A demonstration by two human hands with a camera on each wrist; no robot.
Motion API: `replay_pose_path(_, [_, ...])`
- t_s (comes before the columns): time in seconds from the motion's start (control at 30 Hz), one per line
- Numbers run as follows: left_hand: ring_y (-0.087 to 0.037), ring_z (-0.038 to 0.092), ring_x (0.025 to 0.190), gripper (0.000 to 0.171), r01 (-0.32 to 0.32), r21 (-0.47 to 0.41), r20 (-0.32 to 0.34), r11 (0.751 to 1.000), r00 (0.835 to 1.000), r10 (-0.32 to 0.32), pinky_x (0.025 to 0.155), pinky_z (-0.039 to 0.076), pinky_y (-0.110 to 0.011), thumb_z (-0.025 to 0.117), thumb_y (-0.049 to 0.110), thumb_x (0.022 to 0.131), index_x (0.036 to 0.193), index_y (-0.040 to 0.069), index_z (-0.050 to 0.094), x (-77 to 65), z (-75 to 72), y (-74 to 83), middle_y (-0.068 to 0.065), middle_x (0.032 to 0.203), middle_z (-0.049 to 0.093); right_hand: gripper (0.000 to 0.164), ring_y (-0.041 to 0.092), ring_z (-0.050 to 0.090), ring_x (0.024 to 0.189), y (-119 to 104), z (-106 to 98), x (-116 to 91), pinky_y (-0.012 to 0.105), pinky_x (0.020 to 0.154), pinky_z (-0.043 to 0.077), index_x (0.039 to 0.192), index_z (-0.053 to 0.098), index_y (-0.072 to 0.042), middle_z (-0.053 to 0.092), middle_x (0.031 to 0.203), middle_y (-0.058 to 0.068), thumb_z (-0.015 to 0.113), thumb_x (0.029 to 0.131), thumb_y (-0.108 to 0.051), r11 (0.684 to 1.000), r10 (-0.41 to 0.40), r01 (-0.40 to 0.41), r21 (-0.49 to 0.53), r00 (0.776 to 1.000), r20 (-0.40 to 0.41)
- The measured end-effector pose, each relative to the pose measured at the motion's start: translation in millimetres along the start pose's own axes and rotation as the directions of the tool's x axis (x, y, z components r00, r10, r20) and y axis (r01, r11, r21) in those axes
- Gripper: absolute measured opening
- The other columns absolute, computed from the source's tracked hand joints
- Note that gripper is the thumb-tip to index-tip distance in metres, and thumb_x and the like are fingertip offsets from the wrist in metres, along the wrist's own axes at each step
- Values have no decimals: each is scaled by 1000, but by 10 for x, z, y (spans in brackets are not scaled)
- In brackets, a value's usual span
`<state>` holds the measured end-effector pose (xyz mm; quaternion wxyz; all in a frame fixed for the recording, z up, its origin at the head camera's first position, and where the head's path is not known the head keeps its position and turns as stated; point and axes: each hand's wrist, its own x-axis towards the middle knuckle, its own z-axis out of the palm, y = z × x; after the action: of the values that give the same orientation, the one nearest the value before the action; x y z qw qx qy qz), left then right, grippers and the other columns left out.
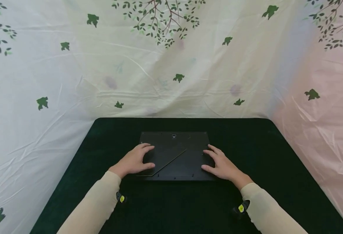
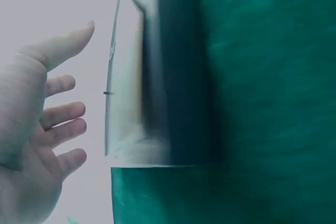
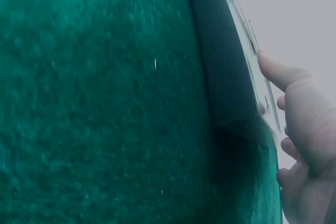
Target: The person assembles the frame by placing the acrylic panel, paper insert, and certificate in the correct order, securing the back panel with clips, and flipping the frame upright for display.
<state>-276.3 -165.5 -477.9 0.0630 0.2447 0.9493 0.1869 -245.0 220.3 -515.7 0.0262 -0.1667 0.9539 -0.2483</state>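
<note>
A flat, black rectangular box (image 1: 171,156) lies on the dark green table. Its top has a thin gold line that bends and runs diagonally, and a small pale mark near the far edge. At its left end is my left hand (image 1: 136,159), thumb and fingers spread apart; the left wrist view shows a gap between that hand (image 2: 47,108) and the box (image 2: 184,77). My right hand (image 1: 219,162) is over the right end with its fingers loosely spread. In the right wrist view its thumb tip meets the edge of the box (image 3: 226,61); whether it presses is unclear.
The table (image 1: 171,208) is covered in dark green cloth and has rounded far corners. Pale cloth (image 1: 159,65) printed with green leaves and branches hangs behind it and along both sides. A dark device with a yellow-green patch (image 1: 121,197) sits under the left wrist.
</note>
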Motion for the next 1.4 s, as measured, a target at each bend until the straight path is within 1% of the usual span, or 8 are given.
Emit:
replay_pose_path(0.13, [-27, 31, 139, 89, 11, 49, 35, 999, 999, -13, 108, 32, -48, 71, 56, 79, 150, 15, 34, 365, -110, 28, -9, 153, 32, 79, 36, 20, 142, 64, 4, 8, 59, 105, 30, 146, 41, -18, 17, 159, 9, 63, 84, -61, 1000, -7, 7, -10, 1000, 25])
replay_pose_path(0.27, [-27, 27, 141, 103, 31, 88, 81, 996, 996, -38, 110, 29, -47, 71, 64, 75, 152, 13, 27, 700, -117, 55, -10, 155, 28, 82, 35, 19, 142, 86, 25, -11, 59, 106, 29, 146, 41, -18, 17, 159, 8, 63, 82, -63, 1000, -9, 9, -11, 1000, 29])
replay_pose_path(0.37, [-27, 26, 141, 110, 47, 118, 121, 992, 991, -61, 111, 28, -48, 69, 70, 71, 153, 12, 25, 886, -95, 55, -11, 155, 27, 82, 34, 19, 143, 96, 36, -24, 59, 106, 29, 146, 42, -18, 18, 159, 7, 64, 81, -64, 1000, -6, 6, 1, 1000, 23])
replay_pose_path(0.47, [-26, 28, 140, 115, 74, 155, 149, 985, 984, -98, 110, 29, -47, 67, 76, 68, 153, 11, 25, 998, -69, 34, -10, 154, 28, 82, 35, 19, 142, 92, 47, -25, 60, 106, 29, 146, 41, -17, 18, 159, 8, 63, 82, -63, 1000, -24, 23, 15, 1000, 21])
replay_pose_path(0.6, [-25, 31, 137, 117, 95, 198, 159, 976, 979, -127, 107, 34, -45, 65, 80, 64, 152, 12, 28, 1072, -32, 1, -9, 150, 31, 81, 34, 17, 143, 75, 55, -30, 59, 107, 28, 147, 39, -18, 16, 159, 7, 63, 83, -61, 999, -34, 33, 32, 999, 33])
replay_pose_path(0.73, [-25, 34, 132, 115, 92, 198, 153, 976, 981, -123, 105, 37, -44, 66, 80, 62, 151, 14, 32, 1087, -14, -12, -8, 147, 33, 80, 34, 16, 144, 62, 51, -41, 59, 107, 27, 148, 39, -19, 16, 159, 6, 64, 84, -60, 999, -26, 25, 30, 999, 32])
replay_pose_path(0.97, [-25, 35, 130, 111, 79, 186, 136, 979, 985, -105, 104, 37, -44, 68, 78, 64, 149, 15, 36, 1052, -19, -1, -8, 146, 34, 80, 34, 16, 144, 63, 35, -41, 60, 107, 27, 148, 39, -19, 15, 159, 6, 65, 83, -59, 999, -13, 12, 34, 999, 36])
replay_pose_path(1.4, [-26, 32, 133, 109, 75, 197, 161, 978, 981, -108, 105, 35, -44, 64, 78, 68, 151, 16, 32, 981, -28, 60, -9, 149, 29, 82, 33, 15, 144, 117, 64, -36, 60, 107, 27, 148, 38, -21, 14, 160, 4, 62, 83, -63, 999, 7, -9, 31, 999, 42])
